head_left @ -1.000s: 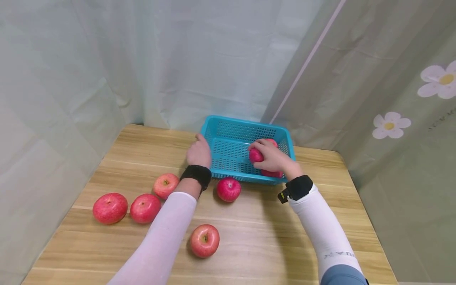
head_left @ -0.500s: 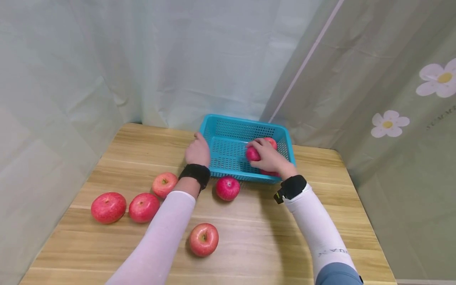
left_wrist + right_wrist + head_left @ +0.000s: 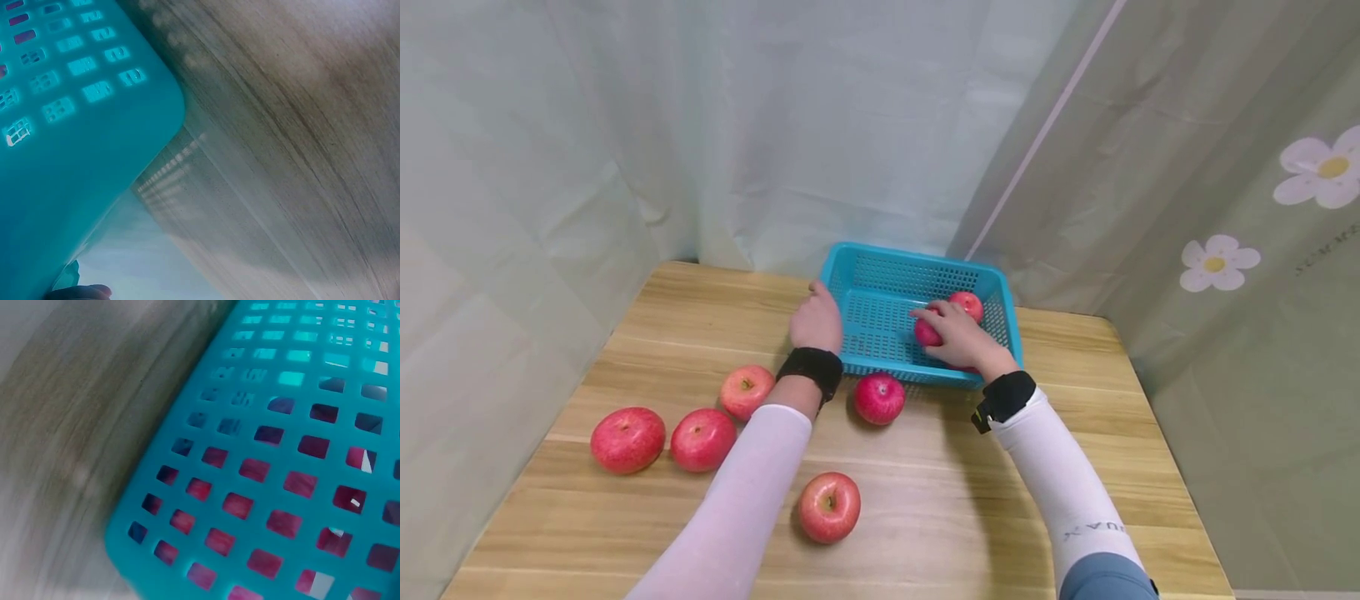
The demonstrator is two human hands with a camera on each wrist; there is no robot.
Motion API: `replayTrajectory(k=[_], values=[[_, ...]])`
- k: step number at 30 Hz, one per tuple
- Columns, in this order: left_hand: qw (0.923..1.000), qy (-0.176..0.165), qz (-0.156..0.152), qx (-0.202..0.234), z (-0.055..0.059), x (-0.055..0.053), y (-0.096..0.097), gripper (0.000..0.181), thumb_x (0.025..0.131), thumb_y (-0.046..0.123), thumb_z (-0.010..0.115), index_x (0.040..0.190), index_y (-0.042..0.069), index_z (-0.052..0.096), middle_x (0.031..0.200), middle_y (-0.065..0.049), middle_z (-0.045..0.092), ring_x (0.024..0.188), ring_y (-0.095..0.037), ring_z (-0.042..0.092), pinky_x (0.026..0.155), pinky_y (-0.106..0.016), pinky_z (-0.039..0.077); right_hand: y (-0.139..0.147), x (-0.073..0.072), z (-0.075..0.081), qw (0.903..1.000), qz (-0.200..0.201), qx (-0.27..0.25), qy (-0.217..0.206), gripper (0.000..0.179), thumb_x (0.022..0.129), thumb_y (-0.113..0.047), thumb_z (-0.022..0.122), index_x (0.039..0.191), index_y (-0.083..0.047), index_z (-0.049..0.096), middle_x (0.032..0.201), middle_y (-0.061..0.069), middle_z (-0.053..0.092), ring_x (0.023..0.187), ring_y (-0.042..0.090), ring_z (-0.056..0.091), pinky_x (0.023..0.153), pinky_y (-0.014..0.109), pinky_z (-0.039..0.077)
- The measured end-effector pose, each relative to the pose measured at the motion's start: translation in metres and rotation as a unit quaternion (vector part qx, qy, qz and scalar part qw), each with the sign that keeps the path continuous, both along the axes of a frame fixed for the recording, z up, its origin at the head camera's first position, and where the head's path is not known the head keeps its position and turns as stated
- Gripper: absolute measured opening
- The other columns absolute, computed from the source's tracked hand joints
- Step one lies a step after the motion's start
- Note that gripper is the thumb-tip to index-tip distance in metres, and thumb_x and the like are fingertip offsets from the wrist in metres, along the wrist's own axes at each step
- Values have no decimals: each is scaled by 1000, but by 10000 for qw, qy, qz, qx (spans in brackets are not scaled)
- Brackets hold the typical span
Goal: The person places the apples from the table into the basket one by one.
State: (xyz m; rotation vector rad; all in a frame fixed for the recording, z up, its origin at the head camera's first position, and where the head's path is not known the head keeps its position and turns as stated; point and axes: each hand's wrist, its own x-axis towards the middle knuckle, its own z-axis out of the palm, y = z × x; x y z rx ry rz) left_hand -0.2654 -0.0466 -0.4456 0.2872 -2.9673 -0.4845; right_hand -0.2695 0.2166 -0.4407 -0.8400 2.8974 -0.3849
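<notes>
My left hand [image 3: 817,322] grips the left rim of a blue plastic basket [image 3: 880,367]; a fingertip [image 3: 94,291] shows beside its wall in the left wrist view. Inside the basket's right half, my right hand [image 3: 958,336] lies over a dark red apple [image 3: 927,332]. Its forefinger stretches straight past the top of that apple, and the thumb is at the near side. Behind the hand sits a lighter red apple [image 3: 967,306]. Red fruit also shows through the holes of the basket wall [image 3: 250,487] in the right wrist view, where the right hand is hidden.
A dark red apple [image 3: 880,398] stands just in front of the basket. Another apple [image 3: 829,507] lies nearer the front, and several more, including a big one [image 3: 628,440], are at the left of the wooden table [image 3: 925,533]. A curtain [image 3: 865,125] hangs behind.
My right hand has shifted slightly left and lower with the dark red apple, and its fingers have loosened and straightened. The lighter apple behind it shows more fully. The left hand stays on the rim.
</notes>
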Motion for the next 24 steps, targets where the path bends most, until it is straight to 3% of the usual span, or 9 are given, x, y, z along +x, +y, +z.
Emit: replayTrajectory(k=[7, 24], values=[[9999, -104, 23, 71, 0, -1, 1, 46, 115, 13, 40, 156, -7, 32, 87, -19, 71, 73, -29, 73, 63, -39, 60, 0, -2, -7, 9996, -88, 248, -134, 78, 94, -22, 84, 162, -22, 48, 162, 19, 41, 149, 43, 34, 118, 71, 30], [9999, -15, 4, 118, -1, -1, 1, 44, 114, 11, 39, 154, -9, 35, 90, -21, 73, 75, -31, 75, 63, -41, 61, 3, -4, -13, 9985, -476, 133, -228, 72, 97, -20, 80, 161, -23, 49, 168, 23, 30, 156, 45, 24, 121, 75, 20]])
